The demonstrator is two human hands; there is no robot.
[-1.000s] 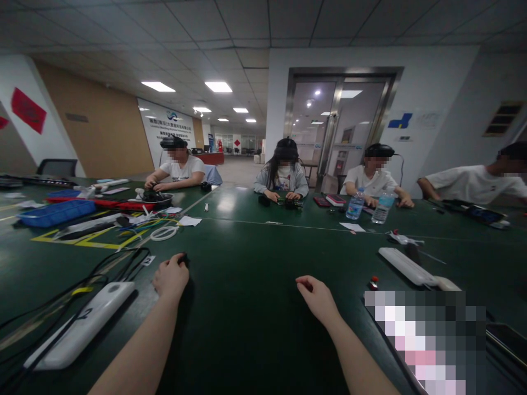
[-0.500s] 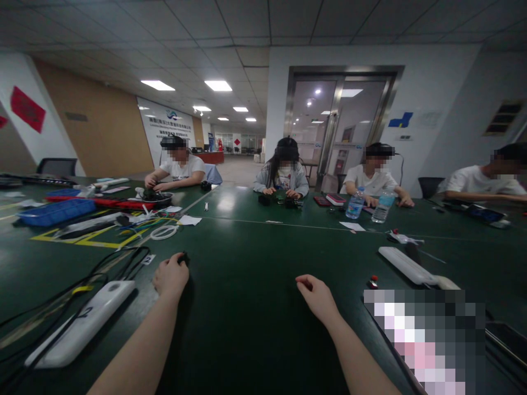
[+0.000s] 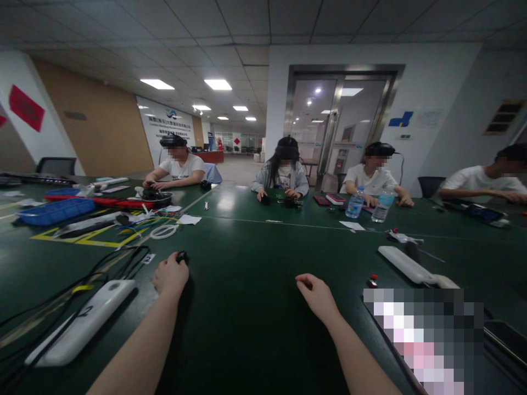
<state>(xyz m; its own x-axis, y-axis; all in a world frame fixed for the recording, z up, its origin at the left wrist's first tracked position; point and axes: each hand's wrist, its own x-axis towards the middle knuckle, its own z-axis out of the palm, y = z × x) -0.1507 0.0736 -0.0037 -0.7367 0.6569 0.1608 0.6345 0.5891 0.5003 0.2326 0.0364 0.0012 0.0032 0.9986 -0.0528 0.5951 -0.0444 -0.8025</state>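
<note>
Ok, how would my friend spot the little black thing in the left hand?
Start at the big green table, then find the nearest left hand. The small black object peeks out of its grip. Unlike the long white case marked 2 nearby, it's dark and partly covered.

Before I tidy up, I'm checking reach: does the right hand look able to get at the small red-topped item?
Probably yes: only green tabletop shows between the right hand and the red-topped item.

Blue tray (image 3: 57, 215), two water bottles (image 3: 354, 206), glass doors (image 3: 315, 118)
</note>
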